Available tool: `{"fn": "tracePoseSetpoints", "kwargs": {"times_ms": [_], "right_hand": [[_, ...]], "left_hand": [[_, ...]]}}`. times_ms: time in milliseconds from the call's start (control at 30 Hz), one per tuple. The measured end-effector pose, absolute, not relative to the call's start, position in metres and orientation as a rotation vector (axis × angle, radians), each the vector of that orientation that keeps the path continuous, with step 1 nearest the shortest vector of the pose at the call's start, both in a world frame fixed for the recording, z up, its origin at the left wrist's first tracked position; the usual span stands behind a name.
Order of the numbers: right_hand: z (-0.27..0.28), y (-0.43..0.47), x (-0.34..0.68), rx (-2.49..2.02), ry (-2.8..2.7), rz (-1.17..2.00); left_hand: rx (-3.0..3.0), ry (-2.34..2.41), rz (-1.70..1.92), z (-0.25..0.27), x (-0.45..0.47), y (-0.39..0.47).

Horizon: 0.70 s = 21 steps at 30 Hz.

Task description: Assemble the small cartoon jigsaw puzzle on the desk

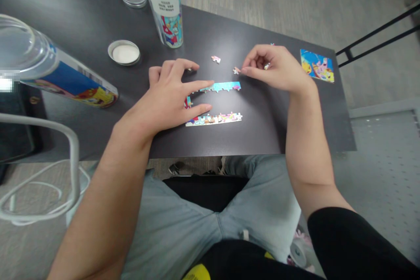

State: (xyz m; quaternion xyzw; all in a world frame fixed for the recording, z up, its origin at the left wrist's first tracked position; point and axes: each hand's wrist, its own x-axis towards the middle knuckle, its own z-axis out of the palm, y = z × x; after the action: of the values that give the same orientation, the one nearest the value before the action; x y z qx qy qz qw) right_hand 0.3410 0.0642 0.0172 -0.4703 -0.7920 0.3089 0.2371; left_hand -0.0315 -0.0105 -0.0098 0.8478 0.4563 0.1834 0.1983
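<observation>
My left hand is open, fingers spread, over the left end of a partly joined jigsaw puzzle. Its index fingertip touches the blue top strip, and its thumb lies just above the colourful bottom strip. Between them, a short left side section is mostly covered by this hand. My right hand is closed in a pinch, with a small pinkish jigsaw piece at its thumb and index fingertips. Another loose piece lies on the table above the strips. Under my right palm a further piece partly shows.
A clear plastic jar stands behind my left hand, and a larger jar is at left. Two round lids lie near them. A picture card rests at the table's right end. A white cable hangs at lower left.
</observation>
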Motion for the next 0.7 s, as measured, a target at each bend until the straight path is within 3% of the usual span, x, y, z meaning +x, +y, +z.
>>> {"fn": "tracePoseSetpoints", "kwargs": {"times_ms": [467, 700], "right_hand": [[-0.005, 0.084, 0.361, -1.473, -2.081, 0.503], [0.0, 0.08, 0.37, -1.519, -2.134, 0.682]], "left_hand": [[2.381, 1.253, 0.532, -0.011, -0.032, -0.009], [2.401, 1.345, 0.51, -0.008, -0.032, -0.007]]}}
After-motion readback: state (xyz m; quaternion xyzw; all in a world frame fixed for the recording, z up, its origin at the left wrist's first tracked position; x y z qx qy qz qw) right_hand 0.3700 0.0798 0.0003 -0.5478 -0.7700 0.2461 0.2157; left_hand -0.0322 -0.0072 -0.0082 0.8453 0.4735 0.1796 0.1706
